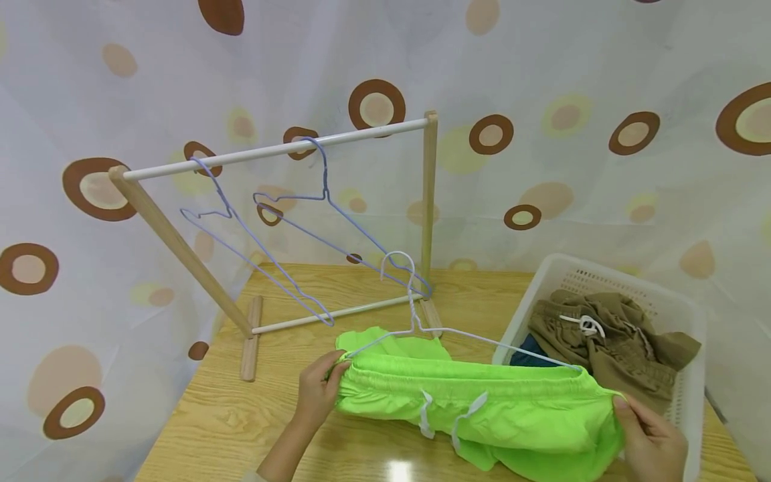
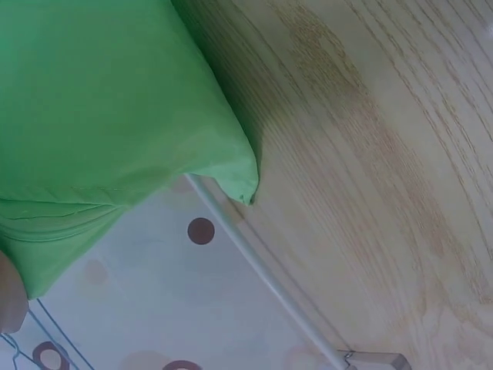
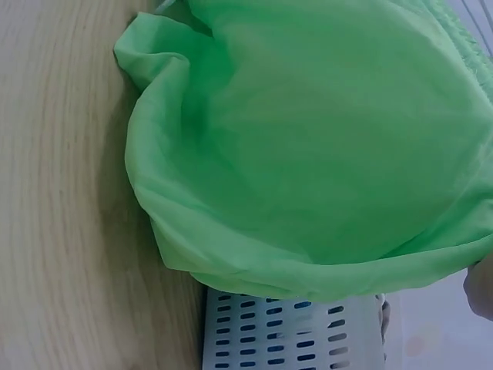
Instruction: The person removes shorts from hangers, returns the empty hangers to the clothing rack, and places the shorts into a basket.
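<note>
Bright green drawstring shorts [image 1: 482,402] are held up between both hands over the table, with white cord ends dangling at the front. A white wire hanger [image 1: 458,331] reaches into the waistband, its hook standing up above. At one end of the waistband, my left hand [image 1: 320,388] pinches the cloth by the hanger's left tip. My right hand [image 1: 652,435] grips the opposite side of the shorts, a little beyond the hanger's other tip. Green fabric fills much of both wrist views, where only a bit of each hand shows at the edge.
Behind the left hand stands a wooden rack with a white rail [image 1: 277,148], on which two lavender hangers [image 1: 326,181] hang. To the right, a white plastic basket [image 1: 608,271] holds brown shorts [image 1: 626,341] and a dark blue cloth [image 1: 530,351]. A spotted curtain [image 1: 578,67] hangs behind.
</note>
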Demonstrator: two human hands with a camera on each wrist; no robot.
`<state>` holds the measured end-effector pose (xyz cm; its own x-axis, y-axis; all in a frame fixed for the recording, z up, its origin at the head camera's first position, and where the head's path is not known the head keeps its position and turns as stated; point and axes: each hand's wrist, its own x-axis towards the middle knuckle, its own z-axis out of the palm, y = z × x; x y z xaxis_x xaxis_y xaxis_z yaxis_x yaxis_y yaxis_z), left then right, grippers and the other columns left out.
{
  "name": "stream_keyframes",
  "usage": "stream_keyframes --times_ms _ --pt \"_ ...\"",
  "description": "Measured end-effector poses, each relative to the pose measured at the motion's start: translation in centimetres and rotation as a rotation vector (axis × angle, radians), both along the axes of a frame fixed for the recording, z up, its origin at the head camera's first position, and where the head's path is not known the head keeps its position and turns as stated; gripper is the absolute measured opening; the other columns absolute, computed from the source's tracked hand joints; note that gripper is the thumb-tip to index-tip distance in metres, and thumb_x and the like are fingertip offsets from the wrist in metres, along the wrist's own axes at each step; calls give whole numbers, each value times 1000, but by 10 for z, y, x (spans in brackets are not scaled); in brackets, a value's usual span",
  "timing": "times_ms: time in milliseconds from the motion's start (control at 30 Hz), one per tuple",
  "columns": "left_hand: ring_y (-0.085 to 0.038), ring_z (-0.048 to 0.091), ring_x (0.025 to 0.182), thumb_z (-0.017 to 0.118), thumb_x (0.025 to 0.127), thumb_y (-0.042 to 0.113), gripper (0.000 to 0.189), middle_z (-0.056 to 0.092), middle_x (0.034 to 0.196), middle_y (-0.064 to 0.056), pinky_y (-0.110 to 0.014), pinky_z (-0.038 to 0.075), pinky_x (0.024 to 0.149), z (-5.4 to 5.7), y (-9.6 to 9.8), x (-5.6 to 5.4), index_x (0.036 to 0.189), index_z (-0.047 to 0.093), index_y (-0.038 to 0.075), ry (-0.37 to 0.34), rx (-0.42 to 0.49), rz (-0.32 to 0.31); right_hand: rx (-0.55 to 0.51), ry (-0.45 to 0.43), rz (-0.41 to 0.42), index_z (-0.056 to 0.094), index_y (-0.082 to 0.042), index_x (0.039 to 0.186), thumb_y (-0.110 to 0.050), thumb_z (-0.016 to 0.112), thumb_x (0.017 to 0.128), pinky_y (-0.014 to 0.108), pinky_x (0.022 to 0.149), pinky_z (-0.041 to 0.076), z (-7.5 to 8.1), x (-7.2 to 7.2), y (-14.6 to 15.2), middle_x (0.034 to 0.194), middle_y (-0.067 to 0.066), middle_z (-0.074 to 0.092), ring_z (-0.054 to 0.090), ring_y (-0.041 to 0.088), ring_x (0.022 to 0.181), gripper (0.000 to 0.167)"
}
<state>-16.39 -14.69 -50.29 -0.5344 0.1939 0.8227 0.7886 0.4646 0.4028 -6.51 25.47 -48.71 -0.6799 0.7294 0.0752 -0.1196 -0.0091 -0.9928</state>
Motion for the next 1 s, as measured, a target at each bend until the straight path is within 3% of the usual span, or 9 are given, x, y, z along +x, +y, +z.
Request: stream_keyframes --times_ms 133,267,333,400,533,667,800,1000 --pt "-25 67 65 65 76 -7 12 68 77 -18 -14 53 68 0 -1 1 88 64 -9 27 4 2 -95 37 -15 75 -19 76 3 65 82 6 50 46 -5 4 0 65 -18 68 61 -6 57 24" --pt "-23 65 60 59 86 7 16 67 74 -17 -13 53 62 3 -2 2 87 64 -8 69 -3 0 -65 -51 3 73 -25 76 -3 64 85 4 54 46 -9 9 -2 64 -22 66 60 -9 59 26" --pt "-20 63 57 56 89 13 23 67 72 -16 -13 52 59 4 -2 2 87 64 -8 90 -4 2 -33 -53 19 73 -25 76 -1 62 86 4 55 45 -12 11 -3 65 -23 66 60 -9 60 29" --pt "-17 59 53 54 91 16 27 65 69 -15 -12 49 55 6 -2 3 86 63 -8 101 0 -2 -8 -15 35 73 -24 76 3 60 86 4 55 45 -15 14 -4 66 -22 67 60 -9 61 31" --pt "-12 53 49 53 92 16 27 63 65 -13 -11 46 50 6 -2 4 85 63 -9 109 8 -17 20 143 47 74 -18 76 12 58 83 5 53 46 -20 16 -5 68 -16 69 62 -5 58 34" --pt "-14 55 49 51 93 18 31 63 65 -13 -10 47 52 5 -1 7 84 62 -9 97 16 -7 -23 255 37 75 -14 78 12 60 82 7 51 47 -24 17 -6 68 -12 70 63 -2 56 30" --pt "-20 61 54 50 94 18 32 65 68 -16 -12 51 57 3 0 9 83 63 -10 105 32 0 -106 239 9 75 -9 79 7 63 82 9 47 47 -27 17 -5 66 -9 70 63 1 53 21" --pt "-18 57 52 51 93 17 30 64 66 -16 -12 49 54 3 6 10 85 62 -10 100 63 -43 -26 74 65 75 -13 77 6 62 83 8 50 48 -33 16 -4 67 -15 69 63 -3 57 24"
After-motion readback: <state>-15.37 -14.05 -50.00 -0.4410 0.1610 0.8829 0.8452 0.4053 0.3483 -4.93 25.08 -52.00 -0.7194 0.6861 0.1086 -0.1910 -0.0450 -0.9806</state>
